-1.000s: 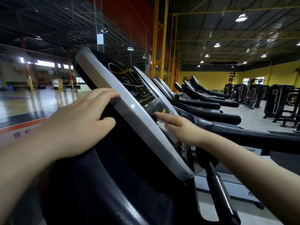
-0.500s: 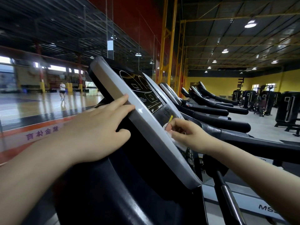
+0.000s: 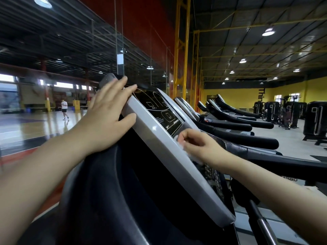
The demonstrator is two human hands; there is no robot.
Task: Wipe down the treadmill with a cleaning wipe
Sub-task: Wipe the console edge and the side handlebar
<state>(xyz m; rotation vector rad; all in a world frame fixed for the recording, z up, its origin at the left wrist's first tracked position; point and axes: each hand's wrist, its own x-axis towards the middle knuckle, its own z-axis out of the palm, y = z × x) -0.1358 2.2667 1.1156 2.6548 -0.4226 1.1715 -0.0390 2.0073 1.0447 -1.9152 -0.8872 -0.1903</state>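
Your left hand [image 3: 106,117] rests flat, fingers extended, on the treadmill console [image 3: 159,138], while your right hand [image 3: 198,145] pinches a white wipe [image 3: 177,138] against it.

White cleaning wipe [image 3: 192,157]: mostly hidden under the curled right hand [image 3: 201,147]; only crumpled edges show. Grey-framed black treadmill console [image 3: 159,138]: top corner covered by the left hand [image 3: 106,117]; printed markings unreadable. Both forearms cut off by the frame edges.
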